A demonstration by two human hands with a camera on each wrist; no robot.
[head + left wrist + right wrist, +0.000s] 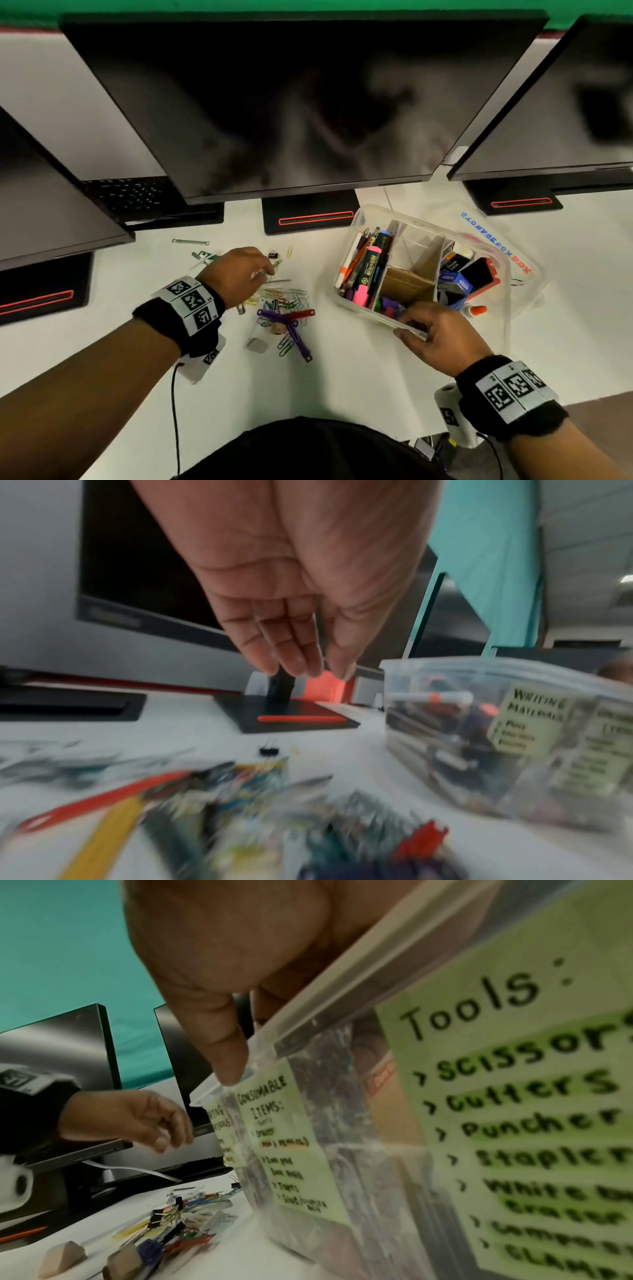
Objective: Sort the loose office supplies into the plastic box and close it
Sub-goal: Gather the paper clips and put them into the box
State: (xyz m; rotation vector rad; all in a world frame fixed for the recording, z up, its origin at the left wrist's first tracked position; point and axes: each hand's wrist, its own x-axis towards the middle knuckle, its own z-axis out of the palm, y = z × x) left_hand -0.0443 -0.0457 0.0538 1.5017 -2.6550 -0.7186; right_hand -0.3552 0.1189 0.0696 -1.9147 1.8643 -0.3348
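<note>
Two hands are at work on the white desk point(376, 370). The right hand point(442, 337) grips the near rim of the clear plastic box point(363, 301), thumb on the outside of the wall and fingers curled over the edge; in the right wrist view the thumb presses the rim just above the green labels point(520, 1123) on the box's front. The box stands open to the right of centre, in front of the middle monitor point(291, 102), its lid point(507, 240) lying under and behind it. Its left compartment holds pens and highlighters point(366, 267), the cardboard-divided middle one is largely bare, and the right one holds small dark boxes.

The left hand point(239, 277) hovers over the pile of coloured paper clips point(284, 298) left of the box, fingers pointing down and drawn together with the thumb. The left wrist view is blurred, so whether the fingertips point(298, 666) pinch a clip I cannot tell; they look bare there.

Purple and red file fasteners point(291, 320) cross at the pile's near side, with an eraser point(257, 344) just beside them and a small black binder clip point(273, 255) beyond the hand.
</note>
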